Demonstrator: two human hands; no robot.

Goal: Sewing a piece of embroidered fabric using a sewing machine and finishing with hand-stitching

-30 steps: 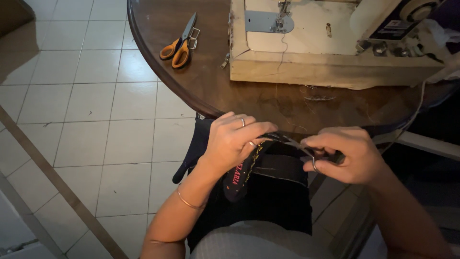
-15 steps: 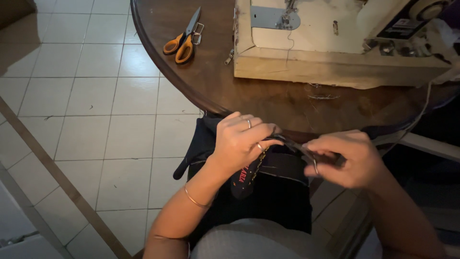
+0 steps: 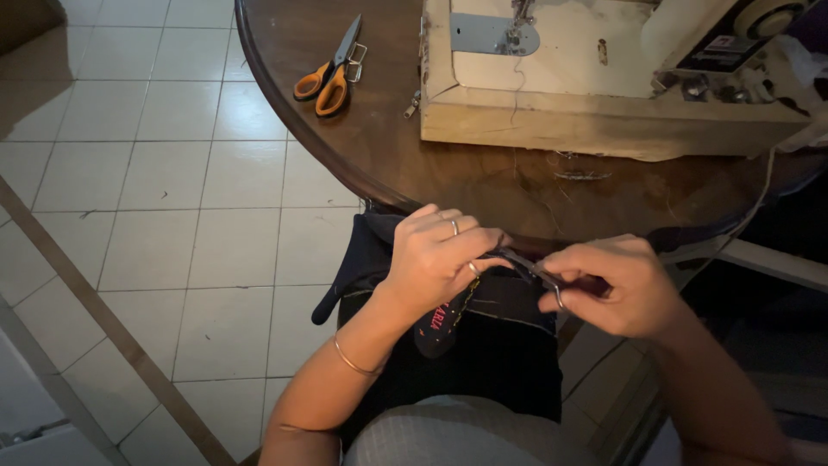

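A dark garment (image 3: pixel 483 345) lies over my lap, just below the round wooden table's edge (image 3: pixel 345 164). My left hand (image 3: pixel 440 255), with rings and a thin bracelet on the wrist, pinches a fold of the garment near its top edge. My right hand (image 3: pixel 617 285) grips a small dark metal tool (image 3: pixel 526 266), its tip pointing left into the fabric beside my left fingers. Whether the tool is a snip or a seam ripper I cannot tell.
Orange-handled scissors (image 3: pixel 332 73) lie on the table's left part. A sewing machine on a pale wooden base (image 3: pixel 604 121) stands at the back right, with loose threads in front of it. White floor tiles (image 3: pixel 172 190) spread to the left, crossed by a wooden bar (image 3: pixel 103 319).
Both hands stay on the garment and tool with only slight shifts. The camera view has drifted a little, so the table sits lower in the frame.
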